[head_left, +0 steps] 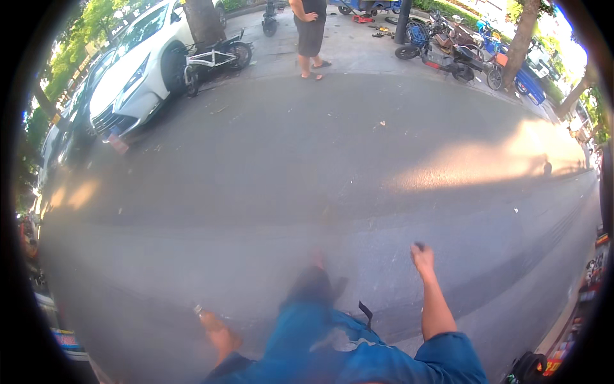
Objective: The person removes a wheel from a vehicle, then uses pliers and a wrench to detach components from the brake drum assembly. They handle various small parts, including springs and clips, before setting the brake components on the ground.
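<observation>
My right hand (pixel 422 259) is held out ahead over the road, its fingers closed. A small dark object (pixel 420 245) sticks out at the top of that hand; its kind is too small to make out. Low on the left, my left hand (pixel 214 325) hangs beside my body, smeared by blur. A pale spot (pixel 197 309) shows at its fingertips, and I cannot tell whether it is a held thing. My blue shirt (pixel 297 339) fills the lower middle, with a dark strap (pixel 366 312) standing out from it.
Grey road (pixel 268 160) stretches ahead. A white car (pixel 137 70) is parked far left beside a white bicycle (pixel 214 59) and a tree trunk (pixel 204 22). A person (pixel 309 35) stands at the far kerb. Several scooters and bikes (pixel 448 57) line the far right near a dark post (pixel 402 22).
</observation>
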Available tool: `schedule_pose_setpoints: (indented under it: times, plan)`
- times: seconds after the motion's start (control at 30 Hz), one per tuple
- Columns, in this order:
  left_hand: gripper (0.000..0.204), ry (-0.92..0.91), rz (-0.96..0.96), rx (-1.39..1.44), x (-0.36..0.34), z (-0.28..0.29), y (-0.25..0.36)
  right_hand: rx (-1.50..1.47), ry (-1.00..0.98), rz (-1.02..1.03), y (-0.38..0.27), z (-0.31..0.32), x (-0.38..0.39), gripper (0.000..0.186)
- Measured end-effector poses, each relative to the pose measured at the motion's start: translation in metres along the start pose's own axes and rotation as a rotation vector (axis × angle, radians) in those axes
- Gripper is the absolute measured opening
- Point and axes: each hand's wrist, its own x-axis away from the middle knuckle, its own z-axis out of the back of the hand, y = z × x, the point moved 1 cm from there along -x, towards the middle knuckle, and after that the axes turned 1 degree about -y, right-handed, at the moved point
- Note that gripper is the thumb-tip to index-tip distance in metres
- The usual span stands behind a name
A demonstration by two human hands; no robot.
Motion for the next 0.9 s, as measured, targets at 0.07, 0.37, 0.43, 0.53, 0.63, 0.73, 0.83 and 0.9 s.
schedule_pose_setpoints:
  times: [0.07, 0.37, 0.43, 0.53, 0.63, 0.73, 0.83, 0.9]
  plan:
    - [0.032, 0.032, -0.104, 0.02, -0.028, -0.013, 0.055, -0.181, -0.074, -0.08, -0.105, -0.025, -0.063, 0.03]
    - [0.04, -0.266, -0.309, 0.092, -0.252, -0.077, 0.496, 0.026, -0.103, -0.551, 0.043, -0.084, -0.138, 0.016]
    - [0.046, -0.167, -0.528, -0.121, -0.272, -0.079, 0.635, -0.239, -0.139, -0.93, 0.013, -0.067, -0.121, 0.02]
    - [0.043, -0.106, -0.709, 0.108, -0.295, -0.105, 0.793, -0.347, -0.088, -1.216, 0.013, -0.064, -0.12, 0.021]
    - [0.047, -0.113, -0.807, 0.086, -0.328, -0.133, 0.894, -0.403, -0.074, -1.374, 0.01, -0.074, -0.18, 0.023]
    - [0.055, -0.152, -0.727, -0.161, -0.394, -0.181, 0.947, -0.46, -0.088, -1.365, 0.011, -0.087, -0.317, 0.025]
    - [0.059, -0.35, -0.522, -0.299, -0.419, -0.179, 0.987, -0.442, -0.056, -1.09, 0.018, -0.079, -0.524, 0.027]
    - [0.059, -0.313, -0.44, -0.316, -0.438, -0.167, 0.998, -0.222, -0.093, -0.729, -0.036, -0.092, -0.717, 0.019]
